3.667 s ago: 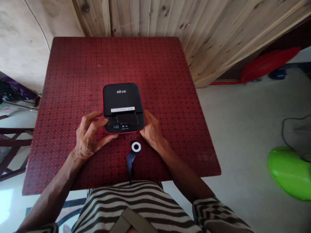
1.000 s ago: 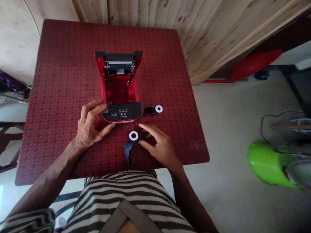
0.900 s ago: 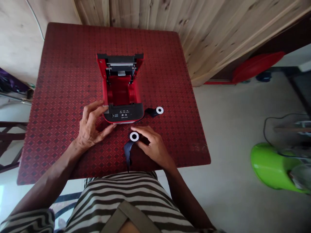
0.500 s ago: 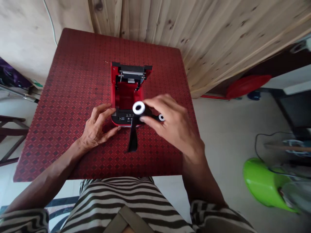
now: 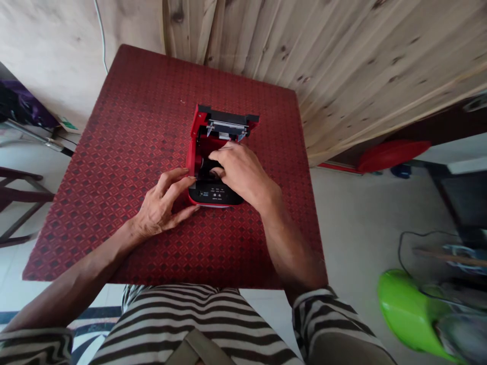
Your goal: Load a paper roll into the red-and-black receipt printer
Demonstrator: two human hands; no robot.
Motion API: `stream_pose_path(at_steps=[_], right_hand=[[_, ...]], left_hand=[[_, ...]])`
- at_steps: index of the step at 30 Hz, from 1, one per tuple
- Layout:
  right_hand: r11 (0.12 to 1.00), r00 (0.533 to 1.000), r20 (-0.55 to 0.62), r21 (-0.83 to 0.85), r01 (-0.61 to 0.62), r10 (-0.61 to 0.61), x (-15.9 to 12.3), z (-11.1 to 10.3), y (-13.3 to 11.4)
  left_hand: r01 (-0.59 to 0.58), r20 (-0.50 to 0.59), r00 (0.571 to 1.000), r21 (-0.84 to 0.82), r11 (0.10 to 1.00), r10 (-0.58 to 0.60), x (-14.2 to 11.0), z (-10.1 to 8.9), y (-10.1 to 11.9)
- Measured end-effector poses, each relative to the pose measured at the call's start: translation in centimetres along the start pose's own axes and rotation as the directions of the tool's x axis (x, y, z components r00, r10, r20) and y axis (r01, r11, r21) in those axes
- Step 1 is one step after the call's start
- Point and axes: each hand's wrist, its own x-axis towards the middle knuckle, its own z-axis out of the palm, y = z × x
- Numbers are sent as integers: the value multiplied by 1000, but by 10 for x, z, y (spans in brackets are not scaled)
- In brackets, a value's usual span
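Note:
A small red and black label printer [image 5: 215,196] stands on the table with its lid [image 5: 227,121] raised. My left hand [image 5: 162,203] grips its front left corner, fingers on the side and top edge, thumb low at the front. My right hand [image 5: 245,175] reaches down into the open compartment, its fingers closed round a dark paper roll [image 5: 207,166]. Most of that roll is hidden behind the hand and the compartment walls. I cannot tell whether it touches the bottom.
The red patterned table [image 5: 152,126] meets a wooden plank wall [image 5: 274,45] at its far side. A dark wooden chair [image 5: 21,203] stands at the left. On the floor to the right is a bright green tub [image 5: 407,314] with a cable near it.
The printer's lid has swung up. My right hand has picked up the near roll from the table and carried it into the compartment. The second roll is now out of sight. My left hand stays on the printer.

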Motion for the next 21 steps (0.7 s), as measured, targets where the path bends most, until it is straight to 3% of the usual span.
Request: stream_pose_path(at_steps=[7,14,17,21], right_hand=[[994,997,-34,86,70,-67,1,4,10],[845,938,-270,430,319,-216,-53,-6,16],[840,911,-373,427,335,-174,-66,3,12],[868,848,-521,371,330,-100,-66,20,5]], left_hand=[[13,7,1000,27,1000,-13,-1,2,-1],[33,3,999,-95,995,-33,6,-10,-2],[48,-34,998,-105,993,-52,28,-27,-3],[-6,-113,993,44,999,11,81,-44,-12]])
